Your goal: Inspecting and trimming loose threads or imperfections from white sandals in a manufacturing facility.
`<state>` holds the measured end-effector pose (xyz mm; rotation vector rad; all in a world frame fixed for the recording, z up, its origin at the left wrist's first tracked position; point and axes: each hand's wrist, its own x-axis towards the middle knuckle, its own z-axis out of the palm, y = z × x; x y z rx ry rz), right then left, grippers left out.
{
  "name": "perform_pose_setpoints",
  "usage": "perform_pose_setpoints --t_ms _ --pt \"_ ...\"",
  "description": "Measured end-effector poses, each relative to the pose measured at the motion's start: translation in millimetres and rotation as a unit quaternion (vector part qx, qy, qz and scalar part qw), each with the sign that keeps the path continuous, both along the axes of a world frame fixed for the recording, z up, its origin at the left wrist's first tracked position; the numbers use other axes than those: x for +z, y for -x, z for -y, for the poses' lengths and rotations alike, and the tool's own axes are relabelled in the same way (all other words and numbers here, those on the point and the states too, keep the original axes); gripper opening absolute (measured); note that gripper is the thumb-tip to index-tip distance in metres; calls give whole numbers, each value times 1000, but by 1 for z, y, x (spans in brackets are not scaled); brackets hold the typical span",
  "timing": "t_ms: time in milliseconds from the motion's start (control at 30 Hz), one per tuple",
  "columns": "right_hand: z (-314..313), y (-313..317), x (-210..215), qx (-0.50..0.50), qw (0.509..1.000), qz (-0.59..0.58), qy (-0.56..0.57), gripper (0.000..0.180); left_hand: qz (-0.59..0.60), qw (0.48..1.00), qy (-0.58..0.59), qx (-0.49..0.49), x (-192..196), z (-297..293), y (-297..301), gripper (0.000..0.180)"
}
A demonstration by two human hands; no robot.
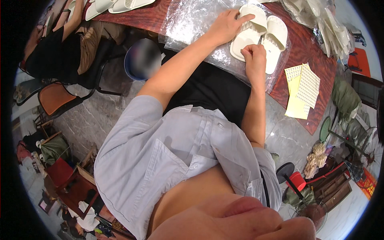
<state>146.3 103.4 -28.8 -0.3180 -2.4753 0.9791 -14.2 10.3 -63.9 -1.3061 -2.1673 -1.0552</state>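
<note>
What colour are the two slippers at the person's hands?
Both slippers are plain creamy white; the head view shows it best.

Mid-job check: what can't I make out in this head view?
- Head: anything pinched in the right hand, hidden by the curled hand itself.
- Head: white slippers at upper left, partly cut off by the top edge.
- Head: blue bucket, contents blurred.
- Head: yellow sheets, marks too small.

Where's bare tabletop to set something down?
Two patches of table: left, between the other slippers and plastic sheet; right, between that sheet, the sticker sheets and wrapped white pile. Crowded: on the plastic, with left hand, right hand and slipper pair.
</note>
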Motion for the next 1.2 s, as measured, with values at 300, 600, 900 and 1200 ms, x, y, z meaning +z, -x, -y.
perform_pose_setpoints --t_ms 300,600,900,1200 --pt "8 3 -1 -52 998 -20 4 23 -4 1000 -4 -5 -1 0 0 57" --pt "0 3 -1 -30 999 -23 16 27 12 1000 13 -6 1 -1 -2 57" --pt "-40 -17 9 -106 989 -41 98 20 21 1000 13 -6 9 3 -5 55" --pt "-65 -12 -2 -167 985 -30 -29 11 22 1000 15 -9 6 1 -2 56"
